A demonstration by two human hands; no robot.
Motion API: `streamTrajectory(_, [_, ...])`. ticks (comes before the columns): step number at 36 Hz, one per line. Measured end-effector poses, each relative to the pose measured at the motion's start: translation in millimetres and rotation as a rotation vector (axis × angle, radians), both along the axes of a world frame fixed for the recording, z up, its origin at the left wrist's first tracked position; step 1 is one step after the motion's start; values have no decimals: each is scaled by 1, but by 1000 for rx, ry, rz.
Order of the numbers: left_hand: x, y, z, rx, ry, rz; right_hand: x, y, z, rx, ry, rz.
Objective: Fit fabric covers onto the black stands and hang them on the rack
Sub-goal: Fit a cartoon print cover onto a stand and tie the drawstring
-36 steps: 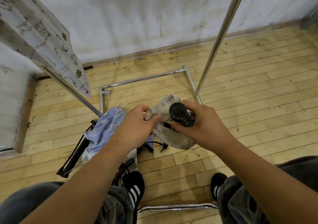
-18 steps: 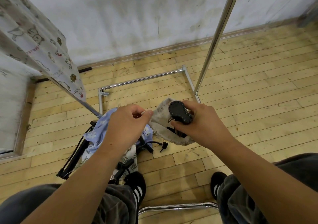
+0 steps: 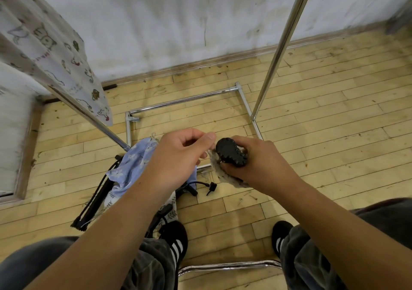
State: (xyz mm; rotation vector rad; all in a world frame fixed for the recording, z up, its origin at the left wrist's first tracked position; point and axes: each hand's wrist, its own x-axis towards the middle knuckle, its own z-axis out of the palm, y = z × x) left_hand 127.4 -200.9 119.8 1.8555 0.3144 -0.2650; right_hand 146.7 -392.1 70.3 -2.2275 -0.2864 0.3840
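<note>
Gripping a black stand point(image 3: 231, 153) by its knobbed end near the rack point(image 3: 283, 44), the right hand point(image 3: 263, 162) hides most of the beige cover point(image 3: 225, 178) bunched beneath, while the left hand point(image 3: 176, 156) curls thumb to forefinger beside it, and I cannot tell if it pinches anything.

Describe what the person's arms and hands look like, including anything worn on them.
Both arms are bare: the left forearm and right forearm show no sleeves up to the picture's edge. The left hand and right hand wear no gloves, and no ring, watch or bracelet shows. The left thumbnail is cut short.
</note>
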Motion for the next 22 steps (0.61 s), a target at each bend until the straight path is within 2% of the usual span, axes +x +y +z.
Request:
streamTrajectory(9, [-5,-2,15,-72,-171,-68,0,1,-6,-74,13,16])
streamTrajectory(16, [-7,2,15,-93,-237,-51,-1,3,-6,-49,41,18])
streamTrajectory(19, [-5,5,15,-157,-199,-21,-1,3,-5,-56,27,25])
streamTrajectory(22, [1,8,19,-279,-24,-10,-2,3,-2,-52,5,29])
